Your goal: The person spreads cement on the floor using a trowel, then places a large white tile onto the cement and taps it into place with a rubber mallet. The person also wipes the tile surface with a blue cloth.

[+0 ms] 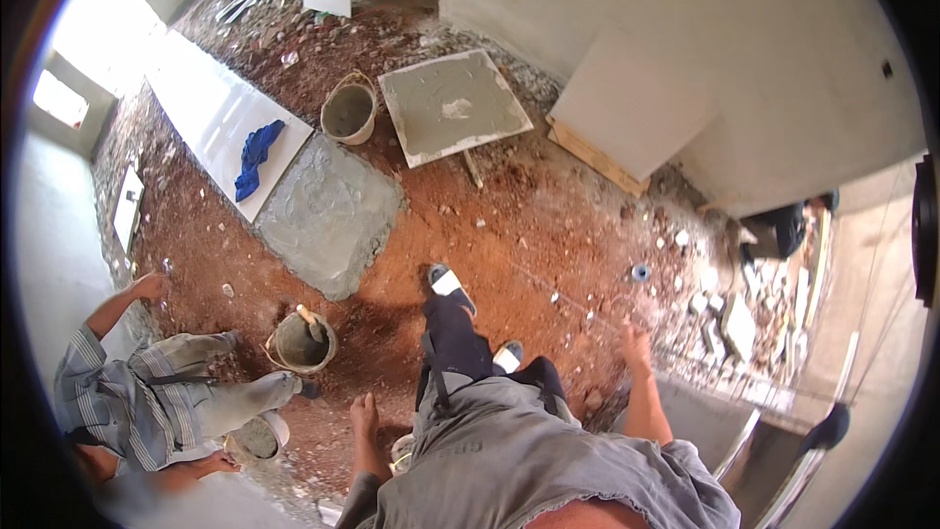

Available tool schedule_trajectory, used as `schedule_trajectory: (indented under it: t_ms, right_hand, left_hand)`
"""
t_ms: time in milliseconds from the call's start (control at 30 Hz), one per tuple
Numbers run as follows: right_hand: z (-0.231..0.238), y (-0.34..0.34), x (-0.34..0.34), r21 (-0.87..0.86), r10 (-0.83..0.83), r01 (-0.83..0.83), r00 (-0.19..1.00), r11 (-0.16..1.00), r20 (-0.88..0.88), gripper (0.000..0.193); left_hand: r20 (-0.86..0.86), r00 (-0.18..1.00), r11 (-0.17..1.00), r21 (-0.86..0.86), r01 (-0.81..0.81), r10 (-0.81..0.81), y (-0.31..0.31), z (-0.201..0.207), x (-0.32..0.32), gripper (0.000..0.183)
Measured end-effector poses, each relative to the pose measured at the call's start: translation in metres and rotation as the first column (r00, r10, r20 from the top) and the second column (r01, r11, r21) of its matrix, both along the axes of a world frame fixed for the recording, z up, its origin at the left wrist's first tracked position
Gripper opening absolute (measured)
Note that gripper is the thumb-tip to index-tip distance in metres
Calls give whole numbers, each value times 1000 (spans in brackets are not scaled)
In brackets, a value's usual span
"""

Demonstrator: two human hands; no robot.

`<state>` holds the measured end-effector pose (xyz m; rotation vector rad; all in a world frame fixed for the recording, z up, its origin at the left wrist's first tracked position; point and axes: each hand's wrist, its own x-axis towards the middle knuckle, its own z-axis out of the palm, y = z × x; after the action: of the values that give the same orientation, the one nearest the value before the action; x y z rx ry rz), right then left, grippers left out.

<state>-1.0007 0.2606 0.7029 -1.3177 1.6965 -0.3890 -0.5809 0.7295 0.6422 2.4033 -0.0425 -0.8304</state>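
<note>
My left hand (364, 418) hangs low beside my body with its fingers curled in, and nothing shows in it. Out to the right, my right hand (634, 343) is closed; a faint thin line runs across the ground by it, and what the fingers hold, if anything, is too small to make out. Ahead of my feet, a bed of wet grey mortar (328, 211) lies spread on the red soil. It adjoins a white slab (211, 122) with a blue cloth (258, 159) on top. A bucket with a trowel in it (302, 341) stands left of my legs.
A co-worker (171, 387) sits or crouches at the left, near a mortar bucket (259, 438). Farther ahead are another bucket (350, 110) and a mortar-covered board (455, 106). White panels (627, 118) lean on the right wall. Rubble (729, 323) and a tape roll (640, 272) lie right.
</note>
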Motion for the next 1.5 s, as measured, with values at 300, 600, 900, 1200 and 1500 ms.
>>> schedule_trajectory:
  t_ms: [300, 600, 900, 1200, 1500]
  right_hand:
    - [5, -42, 143, 351, 288, -142, 866, 926, -409, 51]
    - [-42, -155, 181, 398, 335, -194, 884, 897, -325, 44]
    - [-104, -335, 296, 400, 440, -326, 867, 857, -236, 50]
    - [-236, -553, 446, 255, 468, -402, 828, 879, -308, 67]
    - [-495, -702, 535, 21, 363, -403, 798, 915, -481, 79]
  left_hand:
    - [-283, 927, 935, 183, 303, -246, -29, -74, 16, 45]
    - [81, 978, 949, -272, -162, 191, -257, 42, 241, 35]
    - [61, 947, 930, 180, -320, 315, -228, -16, 138, 38]
    - [-39, 775, 767, 184, -615, 631, -324, -103, 148, 51]
    - [-244, 854, 840, -192, -507, 460, -614, -438, 402, 76]
